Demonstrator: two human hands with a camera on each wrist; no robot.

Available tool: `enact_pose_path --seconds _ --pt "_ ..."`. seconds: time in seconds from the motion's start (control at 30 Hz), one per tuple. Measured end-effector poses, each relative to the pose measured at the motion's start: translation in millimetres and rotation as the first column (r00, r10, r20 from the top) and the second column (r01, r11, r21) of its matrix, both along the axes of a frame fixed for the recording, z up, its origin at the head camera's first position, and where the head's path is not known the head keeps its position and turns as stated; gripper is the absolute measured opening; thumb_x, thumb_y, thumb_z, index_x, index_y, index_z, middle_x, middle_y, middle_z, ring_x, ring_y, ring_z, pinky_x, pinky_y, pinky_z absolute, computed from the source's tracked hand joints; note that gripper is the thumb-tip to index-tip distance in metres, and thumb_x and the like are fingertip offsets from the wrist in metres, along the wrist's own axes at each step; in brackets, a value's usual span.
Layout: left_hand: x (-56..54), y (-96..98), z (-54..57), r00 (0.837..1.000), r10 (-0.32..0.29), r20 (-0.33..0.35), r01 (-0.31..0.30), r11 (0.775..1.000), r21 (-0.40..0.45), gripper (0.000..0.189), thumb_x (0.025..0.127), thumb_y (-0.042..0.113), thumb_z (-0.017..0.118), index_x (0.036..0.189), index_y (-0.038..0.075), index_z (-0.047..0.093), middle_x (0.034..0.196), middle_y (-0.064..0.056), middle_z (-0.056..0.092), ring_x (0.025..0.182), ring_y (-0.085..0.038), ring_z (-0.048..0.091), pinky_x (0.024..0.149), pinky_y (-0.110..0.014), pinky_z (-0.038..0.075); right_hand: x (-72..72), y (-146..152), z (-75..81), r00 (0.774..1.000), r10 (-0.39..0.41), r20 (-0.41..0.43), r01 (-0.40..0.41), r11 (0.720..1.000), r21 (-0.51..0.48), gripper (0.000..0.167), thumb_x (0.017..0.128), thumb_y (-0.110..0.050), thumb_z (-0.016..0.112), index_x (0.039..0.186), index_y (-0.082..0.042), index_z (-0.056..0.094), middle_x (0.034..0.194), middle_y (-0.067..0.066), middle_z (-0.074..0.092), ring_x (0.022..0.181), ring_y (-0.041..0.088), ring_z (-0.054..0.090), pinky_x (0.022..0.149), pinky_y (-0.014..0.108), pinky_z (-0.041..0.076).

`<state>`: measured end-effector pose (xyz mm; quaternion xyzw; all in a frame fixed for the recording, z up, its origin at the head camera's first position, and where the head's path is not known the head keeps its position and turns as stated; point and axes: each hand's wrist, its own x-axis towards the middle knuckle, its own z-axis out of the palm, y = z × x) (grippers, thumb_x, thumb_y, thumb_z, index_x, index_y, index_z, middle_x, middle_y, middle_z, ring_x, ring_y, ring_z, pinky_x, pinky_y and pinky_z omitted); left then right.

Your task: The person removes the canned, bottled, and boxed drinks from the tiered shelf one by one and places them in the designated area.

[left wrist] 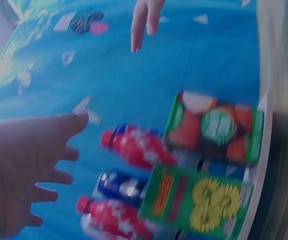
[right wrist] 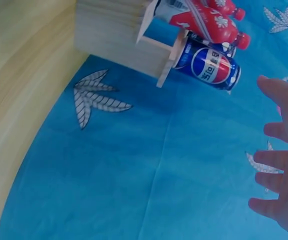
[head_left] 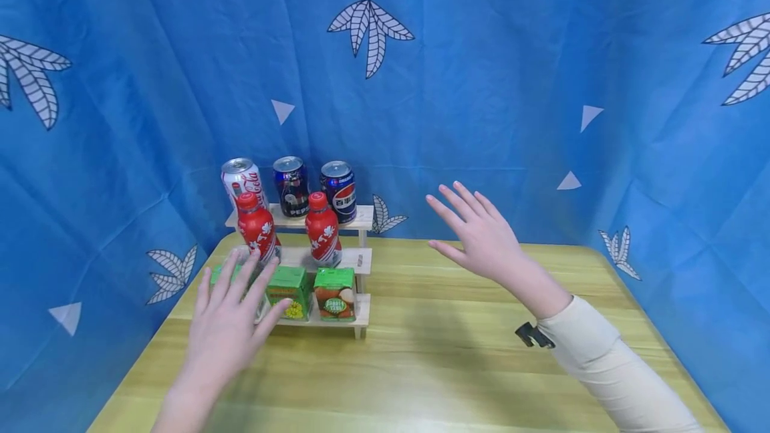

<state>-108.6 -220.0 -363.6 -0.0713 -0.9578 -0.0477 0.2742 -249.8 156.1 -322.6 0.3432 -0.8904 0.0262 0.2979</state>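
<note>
My left hand (head_left: 225, 326) hovers with spread fingers in front of the left side of a wooden three-step rack (head_left: 363, 262), holding nothing and hiding part of the left-hand green box. On the bottom step stand green drink boxes, among them one with yellow flowers (left wrist: 214, 202) and one with reddish fruit (head_left: 335, 294). Two red bottles (head_left: 323, 229) (head_left: 257, 227) occupy the middle step. Up top are a white Coca-Cola can (head_left: 242, 180), a black Pepsi can (head_left: 291, 186) and a blue Pepsi can (right wrist: 209, 65). Right of the rack, my right hand (head_left: 481, 236) is raised with extended fingers and touches nothing.
The rack stands on the left part of a wood-grain table (head_left: 415, 366). Blue curtains (head_left: 481, 85) with leaf prints enclose the back and both sides. A black clip-like piece (head_left: 534, 335) sits at the right sleeve's cuff.
</note>
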Motion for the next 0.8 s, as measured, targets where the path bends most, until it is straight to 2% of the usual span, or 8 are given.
enact_pose_path --seconds 0.2,0.4,0.53,0.67,0.8 --pt "12.1 -26.7 -8.6 0.997 0.071 -0.022 -0.07 0.996 0.058 0.067 0.091 0.044 0.063 0.148 0.017 0.04 0.155 -0.016 0.036 0.152 -0.034 0.013 0.123 -0.061 0.0 -10.8 -22 3.6 0.999 0.026 0.037 -0.026 1.0 -0.018 0.074 0.09 -0.051 0.062 0.152 -0.02 0.035 0.157 0.011 0.037 0.148 0.032 0.027 0.121 0.052 0.028" --pt "20.8 -51.2 -24.9 0.991 0.13 -0.037 -0.125 0.987 0.103 0.064 0.092 0.043 0.061 0.146 0.014 0.043 0.152 -0.02 0.04 0.15 -0.036 0.017 0.123 -0.061 0.002 -20.6 -45 6.9 0.994 0.046 0.098 -0.043 0.998 -0.039 0.074 0.092 -0.052 0.059 0.153 -0.02 0.032 0.158 0.01 0.035 0.149 0.031 0.026 0.121 0.051 0.028" --pt "22.6 -65.7 -39.3 0.987 0.16 -0.006 -0.158 0.981 0.112 0.063 0.095 0.044 0.058 0.146 0.012 0.043 0.151 -0.022 0.04 0.15 -0.037 0.017 0.122 -0.062 0.002 -28.5 -59 10.7 0.991 0.063 0.115 -0.055 0.996 -0.075 0.075 0.092 -0.052 0.059 0.153 -0.02 0.032 0.158 0.011 0.035 0.15 0.031 0.025 0.121 0.051 0.029" --pt "21.6 -77.7 -53.7 0.985 0.171 0.006 -0.171 0.979 0.112 0.061 0.094 0.043 0.059 0.142 0.008 0.046 0.147 -0.025 0.043 0.146 -0.042 0.024 0.119 -0.067 0.008 -36.7 -72 16.0 0.988 0.081 0.128 -0.068 0.992 -0.106 0.074 0.092 -0.051 0.06 0.153 -0.018 0.032 0.157 0.012 0.037 0.149 0.031 0.026 0.12 0.05 0.03" --pt "19.7 -88.2 -66.8 0.982 0.181 0.046 -0.185 0.977 0.107 0.061 0.094 0.044 0.059 0.141 0.007 0.047 0.144 -0.027 0.046 0.14 -0.045 0.031 0.117 -0.07 0.01 -44.3 -84 21.8 0.983 0.094 0.157 -0.074 0.989 -0.13 0.073 0.093 -0.049 0.059 0.153 -0.018 0.032 0.157 0.012 0.037 0.149 0.031 0.026 0.12 0.05 0.03"
